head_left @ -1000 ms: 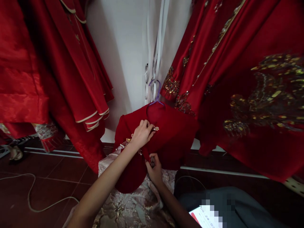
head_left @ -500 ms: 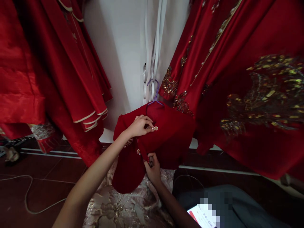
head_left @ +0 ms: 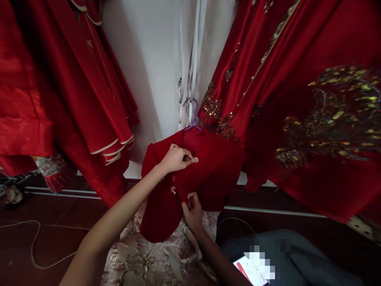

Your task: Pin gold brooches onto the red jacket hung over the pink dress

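Observation:
A deep red garment (head_left: 214,167) hangs from a purple hanger (head_left: 195,115) in front of me. My left hand (head_left: 176,158) lies on its upper front, fingers closed in a pinch at a jewelled, flower-shaped ornament (head_left: 195,160). Another such ornament (head_left: 173,190) shows lower down, beside a red strip of the cloth. Farther below, my right hand (head_left: 193,210) has its thumb and fingers closed on the garment's front edge. Something small and dark shows between those fingers; I cannot tell what it is.
Red garments (head_left: 110,99) hang at the left, and a red gown (head_left: 268,131) with gold sequins hangs at the right. White straps (head_left: 193,59) run down behind the hanger. Pale patterned fabric (head_left: 149,258) lies below. A lit phone (head_left: 250,270) and a cable (head_left: 34,254) are low in view.
The view has shifted slightly. Both hands keep almost the same places on the red garment, with the left fingers still at the upper ornament.

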Tool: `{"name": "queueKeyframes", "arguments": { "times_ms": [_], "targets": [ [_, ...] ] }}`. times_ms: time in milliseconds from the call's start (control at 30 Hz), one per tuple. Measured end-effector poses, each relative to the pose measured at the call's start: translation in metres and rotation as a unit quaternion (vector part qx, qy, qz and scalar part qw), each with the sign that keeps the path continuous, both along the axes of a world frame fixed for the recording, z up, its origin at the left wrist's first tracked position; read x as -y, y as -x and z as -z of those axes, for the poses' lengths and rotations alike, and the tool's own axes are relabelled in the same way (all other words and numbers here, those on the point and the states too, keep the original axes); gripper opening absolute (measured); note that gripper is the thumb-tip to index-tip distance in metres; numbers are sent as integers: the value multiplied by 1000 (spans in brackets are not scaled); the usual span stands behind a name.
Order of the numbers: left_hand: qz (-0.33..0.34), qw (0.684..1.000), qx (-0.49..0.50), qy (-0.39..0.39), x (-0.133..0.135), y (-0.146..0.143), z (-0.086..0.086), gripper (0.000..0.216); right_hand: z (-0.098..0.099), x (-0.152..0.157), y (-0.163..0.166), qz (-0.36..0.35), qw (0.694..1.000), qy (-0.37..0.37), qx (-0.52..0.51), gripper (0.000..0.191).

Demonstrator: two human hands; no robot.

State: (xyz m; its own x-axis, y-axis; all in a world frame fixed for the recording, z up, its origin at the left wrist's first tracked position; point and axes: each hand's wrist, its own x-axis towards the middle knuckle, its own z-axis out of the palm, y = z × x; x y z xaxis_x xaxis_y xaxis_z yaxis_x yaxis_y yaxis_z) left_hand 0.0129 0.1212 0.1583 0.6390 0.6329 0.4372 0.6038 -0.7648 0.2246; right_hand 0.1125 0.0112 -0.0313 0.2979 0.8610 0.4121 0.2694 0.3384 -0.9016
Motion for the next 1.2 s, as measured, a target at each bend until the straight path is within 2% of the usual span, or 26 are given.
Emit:
{"name": "queueKeyframes", "arguments": {
  "times_ms": [233, 400, 600, 733, 833, 933, 967, 1033, 1100, 1133, 1200],
  "targets": [
    [31, 998, -29, -55, -1, -3, 2, 10, 1, -2, -1, -12, 1000, 4, 13, 15],
    [41, 991, -74, -104, 0, -2, 1, 13, 0, -1, 0, -4, 1000, 13, 17, 15],
    [20, 973, -119, -197, 3, -5, 9, 19, 1, -4, 1, -1, 1000, 6, 16, 12],
    [-7, 966, -107, -237, 5, -5, 16, 21, -5, 5, 3, -4, 1000, 12, 16, 13],
    [-32, 968, -73, -238, 13, 2, 16, 23, -31, 15, -1, 15, 1000, -26, 4, 26],
    [-81, 972, -21, -221, 24, 14, 13, 25, -82, 12, -12, 81, 994, -57, -40, 27],
    [-95, 972, -9, -216, 28, 18, 12, 25, -102, 5, -16, 74, 993, -59, -70, 26],
    [-119, 972, 4, -205, 32, 24, 13, 27, -138, -15, -22, -26, 991, -72, -108, 31],
    [-158, 970, 17, -186, 33, 26, 16, 33, -164, -41, -23, -112, 986, -82, -91, 40],
    [-184, 966, 25, -177, 32, 25, 19, 39, -171, -54, -23, -127, 986, -74, -73, 45],
    [-237, 955, 44, -171, 29, 25, 27, 50, -175, -75, -20, -73, 996, -46, -21, 58]
  ]
}}
